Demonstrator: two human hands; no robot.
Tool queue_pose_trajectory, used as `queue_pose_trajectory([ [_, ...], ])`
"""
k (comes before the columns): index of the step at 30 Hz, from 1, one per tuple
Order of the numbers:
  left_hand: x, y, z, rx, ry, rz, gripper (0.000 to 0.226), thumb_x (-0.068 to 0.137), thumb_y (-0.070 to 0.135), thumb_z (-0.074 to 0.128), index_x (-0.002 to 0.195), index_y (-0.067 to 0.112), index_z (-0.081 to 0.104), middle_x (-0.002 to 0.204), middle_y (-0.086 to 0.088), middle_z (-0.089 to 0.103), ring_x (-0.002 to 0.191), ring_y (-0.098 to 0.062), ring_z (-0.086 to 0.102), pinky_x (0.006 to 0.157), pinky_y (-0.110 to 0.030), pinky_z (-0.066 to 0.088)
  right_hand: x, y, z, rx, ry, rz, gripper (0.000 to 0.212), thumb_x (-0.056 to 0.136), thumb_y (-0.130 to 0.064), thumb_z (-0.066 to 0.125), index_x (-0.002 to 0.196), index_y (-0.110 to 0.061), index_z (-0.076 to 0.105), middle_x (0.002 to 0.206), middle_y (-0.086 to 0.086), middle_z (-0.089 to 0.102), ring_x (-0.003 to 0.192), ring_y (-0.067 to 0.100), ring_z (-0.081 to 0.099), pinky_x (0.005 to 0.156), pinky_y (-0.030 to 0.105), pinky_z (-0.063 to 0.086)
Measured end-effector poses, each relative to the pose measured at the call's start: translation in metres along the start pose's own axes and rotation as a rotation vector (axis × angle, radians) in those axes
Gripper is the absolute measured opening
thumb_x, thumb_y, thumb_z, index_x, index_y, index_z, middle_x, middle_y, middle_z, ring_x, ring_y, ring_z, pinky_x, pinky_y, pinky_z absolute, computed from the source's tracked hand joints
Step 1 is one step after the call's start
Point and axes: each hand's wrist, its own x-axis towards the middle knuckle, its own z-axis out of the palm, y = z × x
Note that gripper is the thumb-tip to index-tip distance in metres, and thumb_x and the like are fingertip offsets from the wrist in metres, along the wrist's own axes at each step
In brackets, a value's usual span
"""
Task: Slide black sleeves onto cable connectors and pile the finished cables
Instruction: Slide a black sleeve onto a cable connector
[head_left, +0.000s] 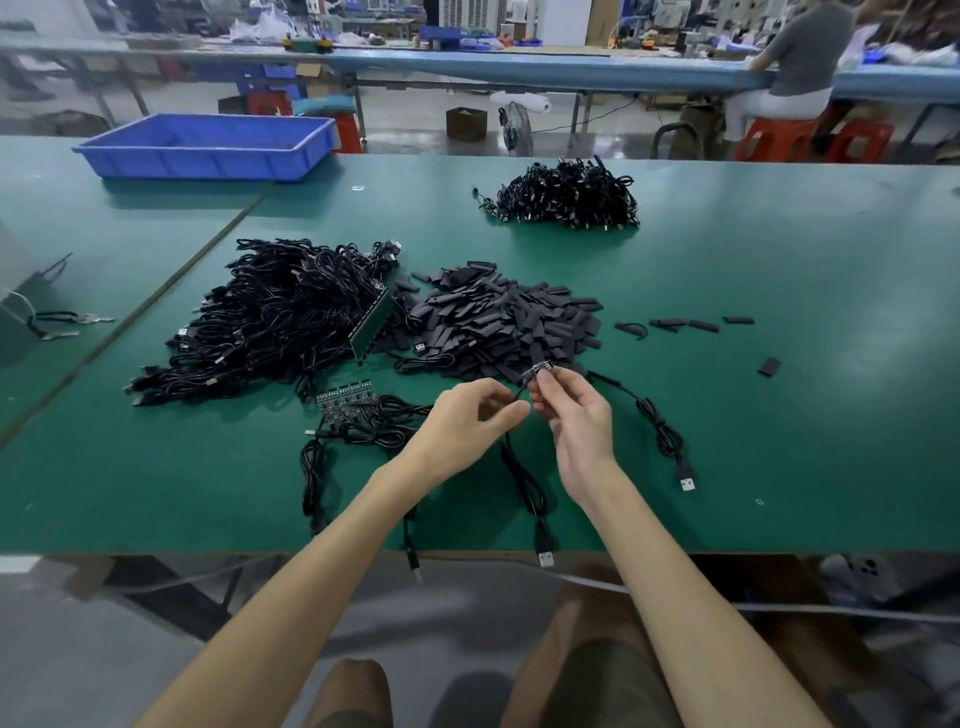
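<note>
Cable (524, 483), light and floppy, is being pinched by the left grip (467, 421), its seemingly fragile connector (537, 371) by the right grip (571, 410).

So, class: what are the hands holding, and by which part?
One black cable: the right hand pinches its bare circuit-board end, the left hand pinches the cable just behind it.

Factory floor: long workbenches (519, 67), cable heaps (270, 317).
</note>
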Motion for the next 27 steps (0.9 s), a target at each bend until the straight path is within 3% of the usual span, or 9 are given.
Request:
queue_pose_trajectory([
  [5,-0.0019,-0.0005,0.0005,-0.017,0.027,0.006,0.007,0.097,0.024,0.068,0.09,0.025,0.069,0.071,0.011,0.067,0.06,0.003,0.059,0.06,-0.01,0.044,0.001,0.0048,0.0025,-0.126,-0.042,-0.061,0.01,0.106,-0.009,0.056,0.105,-0.006,0.065,0.096,0.003,0.076,0.09,0.016,0.07,0.083,0.029,0.055],
  [11,-0.0042,-0.0035,0.0042,0.037,0.031,-0.001,0.008,0.097,0.025,0.067,0.09,0.028,0.068,0.074,0.013,0.067,0.063,-0.001,0.059,0.06,-0.01,0.044,0.0008,0.0069,0.0047,-0.203,-0.068,-0.087,0.01,0.107,-0.011,0.053,0.108,-0.004,0.061,0.085,0.006,0.078,0.084,0.022,0.076,0.078,0.031,0.06],
  [18,-0.0046,-0.0051,-0.0012,-0.1,0.097,-0.035,0.01,0.097,0.024,0.068,0.091,0.017,0.073,0.069,0.007,0.069,0.057,-0.003,0.059,0.059,-0.016,0.047,0.0013,0.0088,0.0016,-0.218,-0.061,-0.122,0.014,0.102,-0.017,0.065,0.111,-0.009,0.072,0.087,0.001,0.077,0.083,0.012,0.071,0.076,0.024,0.056],
  [21,-0.0058,-0.0045,-0.0022,-0.116,0.096,-0.046,0.01,0.097,0.022,0.068,0.091,0.015,0.073,0.071,0.002,0.071,0.058,-0.006,0.06,0.061,-0.02,0.05,0.0002,0.0076,0.0017,-0.196,-0.089,-0.109,0.013,0.103,-0.014,0.062,0.11,-0.008,0.071,0.092,0.005,0.079,0.087,0.016,0.074,0.076,0.025,0.057],
  [27,-0.0069,-0.0026,0.0024,-0.091,0.084,-0.05,0.01,0.095,0.026,0.072,0.091,0.017,0.074,0.064,0.011,0.067,0.053,0.002,0.058,0.055,-0.011,0.042,-0.0032,0.0044,0.0016,-0.155,-0.172,-0.09,0.014,0.103,-0.014,0.061,0.112,-0.004,0.068,0.101,0.012,0.079,0.098,0.024,0.075,0.084,0.028,0.058],
])
